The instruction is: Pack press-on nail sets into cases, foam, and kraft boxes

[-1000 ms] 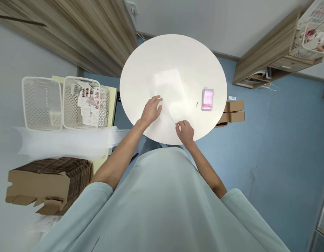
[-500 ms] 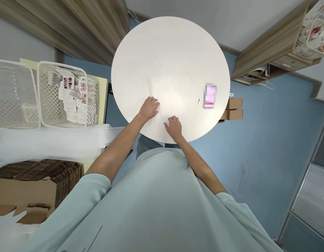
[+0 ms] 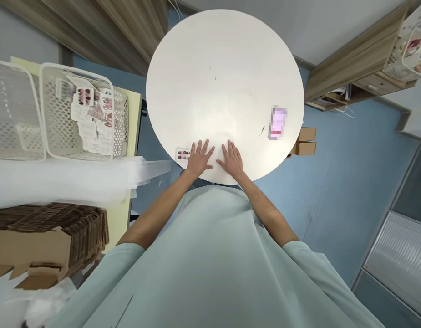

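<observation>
Both my hands rest on the near part of a round white table (image 3: 227, 68). My left hand (image 3: 199, 159) lies flat with its fingers spread and holds nothing. Just left of it, near the table's edge, is a small clear pack of press-on nails (image 3: 183, 154) in dark and pink tones; the hand hides part of its right end. My right hand (image 3: 232, 159) also lies palm down, fingers stretched and thumb out, with nothing in it. A pixelated pink rectangular object (image 3: 277, 123) lies on the table's right side.
To the left, a white perforated basket (image 3: 77, 157) holds several nail packs on a yellow-topped table (image 3: 133, 123). White sheeting (image 3: 67, 180) and stacked flattened cardboard (image 3: 32, 246) lie nearer me. Small brown boxes (image 3: 306, 141) sit beyond the round table's right edge. A wooden cabinet (image 3: 350, 68) stands at the right.
My hands have flattened and their fingers have spread; the left has moved slightly nearer me. The nail pack now shows beside my left hand. The view has shifted a little.
</observation>
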A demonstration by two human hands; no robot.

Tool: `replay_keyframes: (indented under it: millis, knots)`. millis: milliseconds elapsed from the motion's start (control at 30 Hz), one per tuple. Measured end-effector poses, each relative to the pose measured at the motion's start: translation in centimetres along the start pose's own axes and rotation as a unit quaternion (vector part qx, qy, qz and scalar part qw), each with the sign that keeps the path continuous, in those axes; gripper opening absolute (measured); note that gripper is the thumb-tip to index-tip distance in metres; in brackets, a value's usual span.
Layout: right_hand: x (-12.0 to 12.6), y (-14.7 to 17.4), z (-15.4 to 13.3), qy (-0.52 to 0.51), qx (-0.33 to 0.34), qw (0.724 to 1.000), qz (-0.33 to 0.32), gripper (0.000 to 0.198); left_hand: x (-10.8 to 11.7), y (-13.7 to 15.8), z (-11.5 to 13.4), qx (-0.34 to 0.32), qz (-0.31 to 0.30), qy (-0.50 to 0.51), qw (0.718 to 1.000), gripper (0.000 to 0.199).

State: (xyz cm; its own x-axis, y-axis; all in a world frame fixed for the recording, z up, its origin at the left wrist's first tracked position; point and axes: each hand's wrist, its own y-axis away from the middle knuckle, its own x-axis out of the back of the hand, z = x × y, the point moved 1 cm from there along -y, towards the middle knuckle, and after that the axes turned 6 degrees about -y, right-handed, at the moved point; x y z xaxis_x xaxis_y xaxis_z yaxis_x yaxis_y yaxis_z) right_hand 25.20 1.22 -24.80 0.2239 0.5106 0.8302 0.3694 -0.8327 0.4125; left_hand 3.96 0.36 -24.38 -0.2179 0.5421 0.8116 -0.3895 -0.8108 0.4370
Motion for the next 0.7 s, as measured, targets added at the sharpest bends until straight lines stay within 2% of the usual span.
replay_keyframes:
  millis: [233,367,433,567,700]
  knots:
    - [-0.1,0.3,1.3,0.012,0.011,1.000,0.006,0.088,1.0,-0.2,-1.4,-0.018,-0.015,-0.006,1.000,0.125]
    - [0.6,0.9,2.0,-0.001,0.004,1.000,0.014,0.089,2.3,1.2,-3.6,0.021,0.002,-0.013,1.000,0.125]
    - [1.1,1.7,2.6,-0.016,-0.014,0.999,0.027,0.088,3.2,2.4,-5.3,0.047,0.017,-0.009,0.999,0.119]
    - [1.9,4.0,3.4,-0.051,-0.060,0.996,0.050,0.084,4.3,4.8,-8.3,0.070,0.032,-0.007,0.997,0.093]
    - [1.9,5.5,3.8,-0.079,-0.112,0.989,0.063,0.071,4.5,5.7,-9.2,0.081,0.029,-0.020,0.996,0.076]
